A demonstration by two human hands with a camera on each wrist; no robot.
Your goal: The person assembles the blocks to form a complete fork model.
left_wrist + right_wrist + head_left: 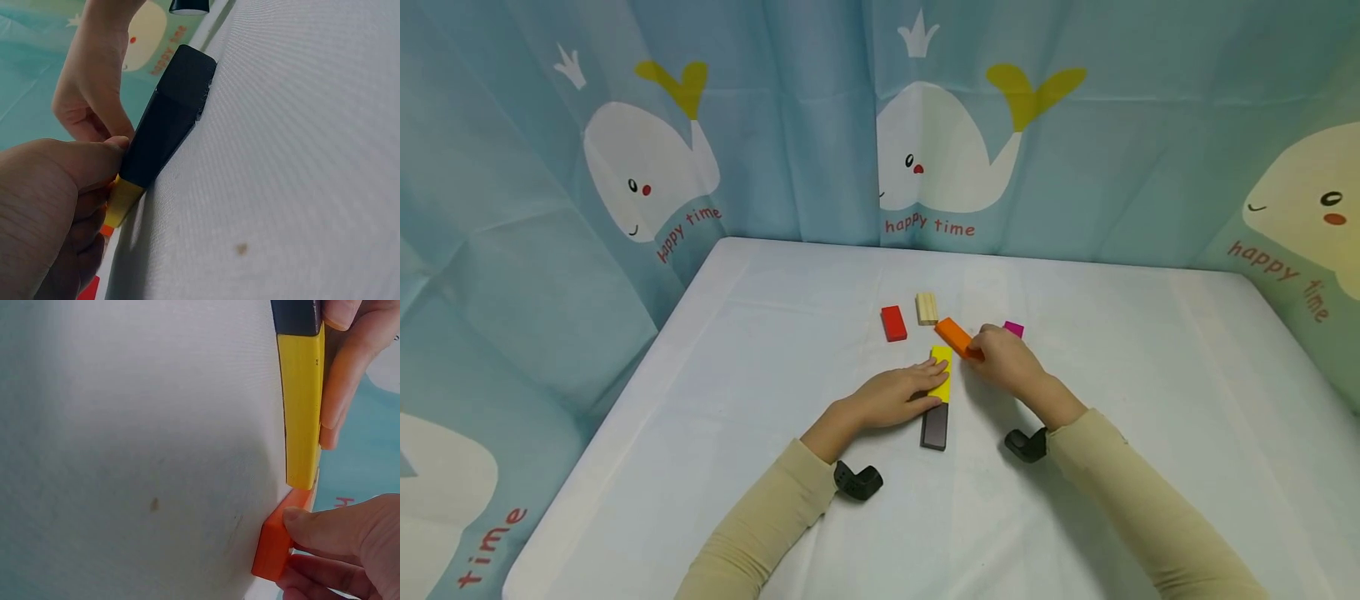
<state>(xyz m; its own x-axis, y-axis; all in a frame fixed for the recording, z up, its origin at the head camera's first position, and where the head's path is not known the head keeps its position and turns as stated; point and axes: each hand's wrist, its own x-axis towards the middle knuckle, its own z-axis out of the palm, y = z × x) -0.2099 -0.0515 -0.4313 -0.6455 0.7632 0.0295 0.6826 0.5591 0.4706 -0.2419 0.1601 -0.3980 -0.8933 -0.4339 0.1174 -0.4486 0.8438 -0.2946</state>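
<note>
A yellow block [939,387] and a dark grey block [934,429] lie end to end in a line on the table. My left hand [891,395] rests on them from the left, its fingers laid across the yellow block and its thumb near the joint. To the right, my right hand [1006,360] pinches one end of an orange block [953,336] between thumb and fingers. The orange block [273,549] lies slanted, near the far end of the yellow block [301,412] in the right wrist view.
Beyond the hands lie a red block [893,323] and a pale wooden block [927,308]. A magenta block [1013,328] is partly hidden behind my right hand. The white-covered table [760,333] meets a blue whale-print curtain [820,125] at its back and left.
</note>
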